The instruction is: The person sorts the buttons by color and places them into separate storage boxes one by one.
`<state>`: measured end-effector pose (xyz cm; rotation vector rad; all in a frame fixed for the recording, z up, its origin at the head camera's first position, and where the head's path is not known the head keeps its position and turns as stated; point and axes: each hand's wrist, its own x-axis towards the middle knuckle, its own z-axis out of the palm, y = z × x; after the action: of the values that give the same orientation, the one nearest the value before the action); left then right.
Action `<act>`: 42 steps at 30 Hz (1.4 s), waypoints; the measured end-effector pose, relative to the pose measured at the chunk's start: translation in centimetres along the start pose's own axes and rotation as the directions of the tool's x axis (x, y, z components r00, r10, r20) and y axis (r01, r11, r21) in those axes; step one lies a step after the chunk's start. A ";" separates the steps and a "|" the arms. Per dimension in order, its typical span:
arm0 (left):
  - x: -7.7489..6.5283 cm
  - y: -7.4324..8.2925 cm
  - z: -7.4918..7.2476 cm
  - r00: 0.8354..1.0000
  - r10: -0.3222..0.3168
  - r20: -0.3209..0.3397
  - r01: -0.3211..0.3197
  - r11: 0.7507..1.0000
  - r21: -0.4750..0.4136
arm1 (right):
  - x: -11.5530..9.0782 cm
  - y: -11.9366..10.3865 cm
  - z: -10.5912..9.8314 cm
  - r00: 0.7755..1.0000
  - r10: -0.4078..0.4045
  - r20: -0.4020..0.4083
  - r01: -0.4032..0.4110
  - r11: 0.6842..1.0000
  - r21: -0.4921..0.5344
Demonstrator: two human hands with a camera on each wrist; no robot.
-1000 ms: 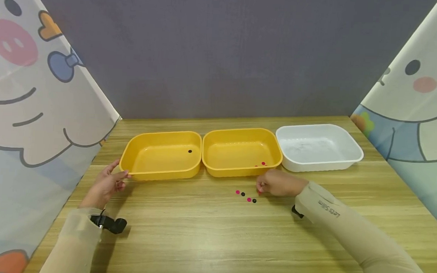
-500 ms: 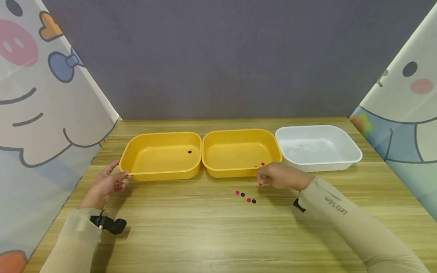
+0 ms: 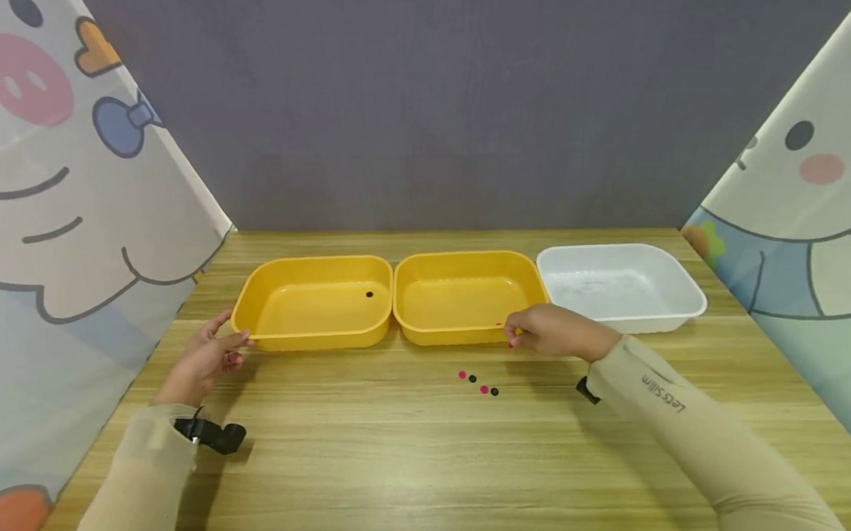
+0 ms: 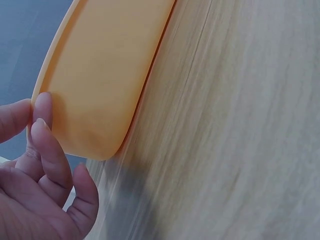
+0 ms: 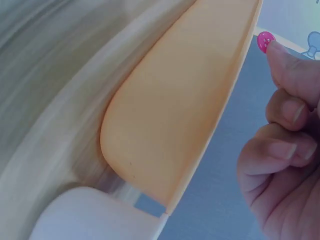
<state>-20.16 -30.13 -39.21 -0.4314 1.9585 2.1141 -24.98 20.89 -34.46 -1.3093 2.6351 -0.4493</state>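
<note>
1. Carrying a pink button looks like the step in hand in the head view: the right hand pinches it at the near right of the middle tray, and its height against the rim is hard to tell. A pink speck shows inside that tray, a black button inside the left tray. On the table, nearer than the trays, lie two pink discs and two black discs. The white tray stands at the right. By the colours, the next move probably calls for bringing the button over the middle tray's near rim and parting the fingertips.

2. In the left wrist view, the left hand grips the left tray's rim between thumb and finger, the other fingers loosely bent; it seems to be steadying the tray.

3. In the right wrist view, the pink button sits at the thumb tip, its holed face showing, with the fingers curled in below. Whether it touches the middle tray cannot be told; a light pinch should suit something so small.
</note>
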 end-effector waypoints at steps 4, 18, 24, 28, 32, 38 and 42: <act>-0.1 0.0 -0.1 1.000 0.004 -0.002 -0.004 1.000 0.008 | 0.1 0.0 -0.4 1.000 0.011 -0.001 -0.011 1.000 -0.009; -0.1 0.0 -0.3 1.000 0.005 0.004 -0.005 1.000 0.008 | 0.8 0.5 -1.2 0.997 0.067 -0.040 -0.067 0.998 0.005; 0.0 -0.1 -0.2 1.000 0.015 0.006 -0.015 1.000 0.011 | 1.2 0.8 -1.6 0.995 0.094 -0.041 -0.094 0.996 -0.009; 0.0 -0.4 -0.1 1.000 0.016 0.011 -0.016 1.000 0.000 | 1.3 1.3 -1.7 0.991 0.130 -0.033 -0.131 0.991 -0.026; -0.1 -0.7 -0.1 1.000 -0.003 0.028 0.003 1.000 0.003 | 1.2 2.0 -1.5 0.988 0.153 -0.015 -0.153 0.988 -0.020; 0.1 -0.6 -0.1 0.999 0.022 0.038 -0.022 1.000 -0.009 | 1.3 2.9 -2.0 0.989 0.136 -0.054 -0.138 0.990 -0.027; 0.0 -0.3 -0.3 0.999 0.020 0.037 -0.019 0.999 -0.038 | 1.6 3.4 -2.5 0.989 0.129 -0.075 -0.132 0.991 -0.033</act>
<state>-20.09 -30.40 -39.50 -0.3784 1.9129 2.1584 -29.13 22.06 -33.30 -1.1418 2.7814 -0.4380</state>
